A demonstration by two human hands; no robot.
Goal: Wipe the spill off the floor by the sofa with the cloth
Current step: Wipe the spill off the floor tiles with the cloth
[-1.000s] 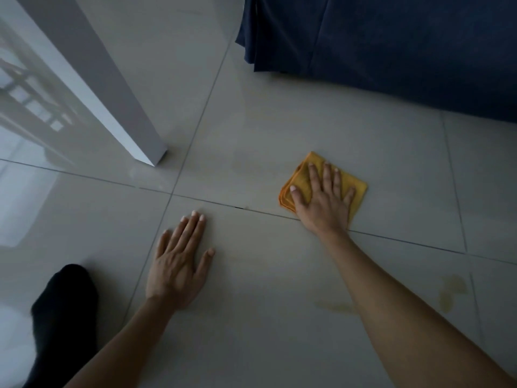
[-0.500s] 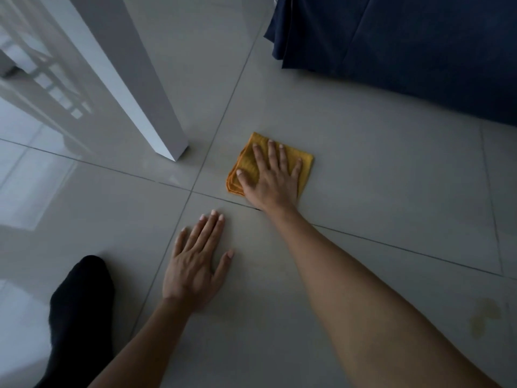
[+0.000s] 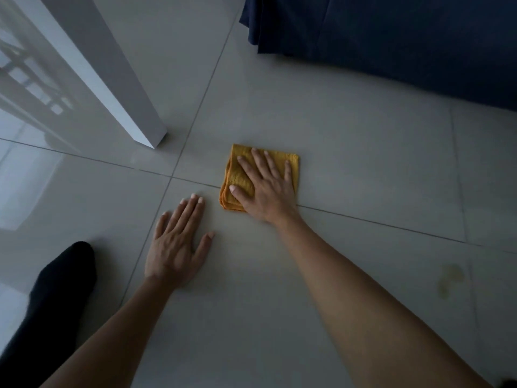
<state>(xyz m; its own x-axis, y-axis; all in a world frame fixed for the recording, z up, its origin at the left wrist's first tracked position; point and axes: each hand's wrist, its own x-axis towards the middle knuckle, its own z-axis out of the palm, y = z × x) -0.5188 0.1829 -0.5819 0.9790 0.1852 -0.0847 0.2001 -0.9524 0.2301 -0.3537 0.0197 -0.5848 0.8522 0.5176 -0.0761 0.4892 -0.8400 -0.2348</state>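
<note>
Cloth (image 3: 237, 177) under flat right hand (image 3: 265, 189) — fingers (image 3: 247, 168) splayed, ungrasping — on glossy grey tiles (image 3: 363, 163).

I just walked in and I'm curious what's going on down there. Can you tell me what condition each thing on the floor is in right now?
Cloth: folded, flat on the floor, under the right hand.
Right hand: open, fingers spread, pressing on the cloth.
Left hand: open, flat on bare tile, holding nothing.
Yellowish stain: on the floor to the right, not under the cloth.
Sofa cover: hanging down to the floor.
</note>
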